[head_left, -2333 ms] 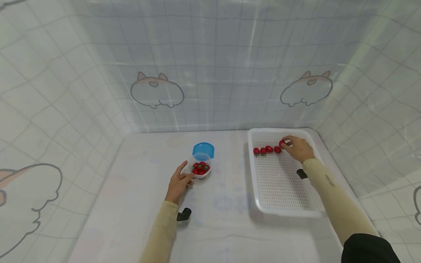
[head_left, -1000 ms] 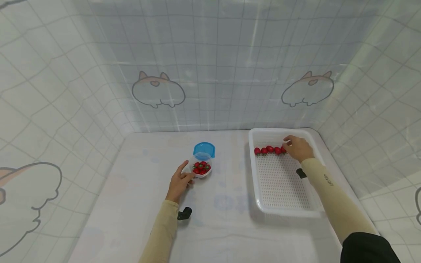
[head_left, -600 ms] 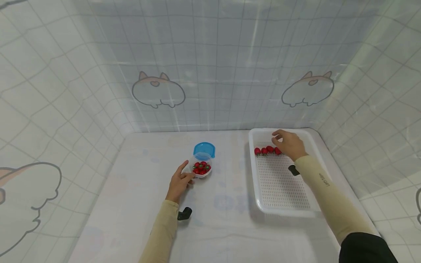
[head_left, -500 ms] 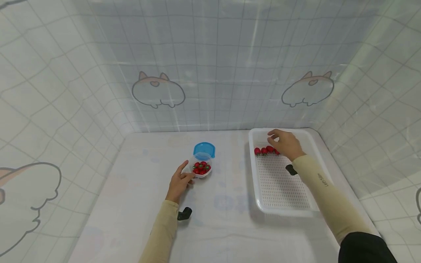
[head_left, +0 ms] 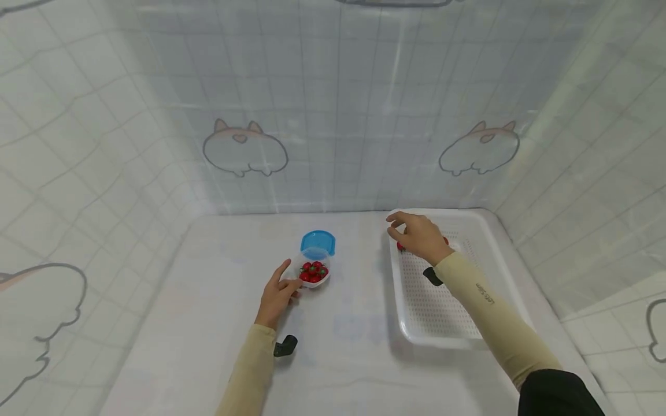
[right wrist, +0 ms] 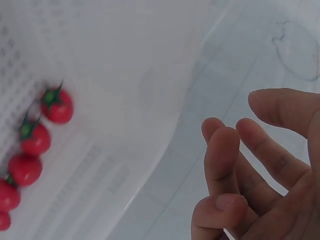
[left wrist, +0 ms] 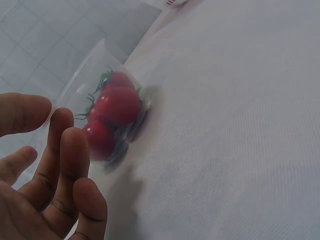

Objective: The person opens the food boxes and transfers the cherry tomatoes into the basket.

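My left hand pinches the edge of a small clear plastic container, thumb and fingertips meeting at its rim in the left wrist view. Red cherry tomatoes with green stems fill the bottom of it. A blue lid sits just behind the container. My right hand hangs over the left side of a white perforated basket, fingers loosely bent and nothing between them. Several cherry tomatoes lie in a row in the basket; in the head view the hand hides most of them.
A white cloth covers the table. The basket stands at the right, near the back wall. Grid-patterned sheets enclose the table at the back and both sides. Small black wrist cameras stick out from both forearms.
The right hand set a cherry tomato down at the right end of the basket's row, let go, and moved left towards the basket's left rim. The left hand stays at the container.
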Demonstrator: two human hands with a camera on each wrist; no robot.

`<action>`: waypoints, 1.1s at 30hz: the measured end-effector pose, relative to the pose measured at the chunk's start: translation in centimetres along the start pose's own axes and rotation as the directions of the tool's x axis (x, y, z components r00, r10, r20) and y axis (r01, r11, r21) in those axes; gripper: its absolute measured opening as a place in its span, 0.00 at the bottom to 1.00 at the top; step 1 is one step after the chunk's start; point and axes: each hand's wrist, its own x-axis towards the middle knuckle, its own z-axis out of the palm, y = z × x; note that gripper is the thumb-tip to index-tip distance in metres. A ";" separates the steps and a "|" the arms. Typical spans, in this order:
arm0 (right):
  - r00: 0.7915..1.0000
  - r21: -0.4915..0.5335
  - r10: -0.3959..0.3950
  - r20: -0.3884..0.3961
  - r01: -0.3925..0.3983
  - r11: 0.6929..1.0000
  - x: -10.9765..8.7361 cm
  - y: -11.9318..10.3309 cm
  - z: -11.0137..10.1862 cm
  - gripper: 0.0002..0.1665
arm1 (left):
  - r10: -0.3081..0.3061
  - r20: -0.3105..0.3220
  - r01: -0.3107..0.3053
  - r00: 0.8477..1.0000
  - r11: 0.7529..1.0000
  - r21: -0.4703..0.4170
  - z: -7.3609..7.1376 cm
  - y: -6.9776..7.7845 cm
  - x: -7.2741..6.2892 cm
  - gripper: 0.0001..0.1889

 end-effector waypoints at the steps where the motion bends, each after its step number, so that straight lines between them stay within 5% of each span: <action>1: 1.000 -0.001 -0.009 0.001 0.009 1.000 0.0 -0.4 0.3 0.19 | 0.004 0.001 -0.004 1.000 1.000 -0.002 0.0 0.0 0.0 0.35; 20: 0.983 0.002 -0.129 0.133 0.130 0.992 1.4 -7.2 4.5 0.22 | 0.018 0.010 -0.018 1.000 1.000 0.000 0.2 0.0 0.1 0.36; 33: 0.964 -0.002 -0.197 0.177 0.200 0.980 2.1 -8.9 7.0 0.21 | 0.020 -0.005 -0.020 1.000 1.000 -0.003 0.2 -0.4 0.2 0.36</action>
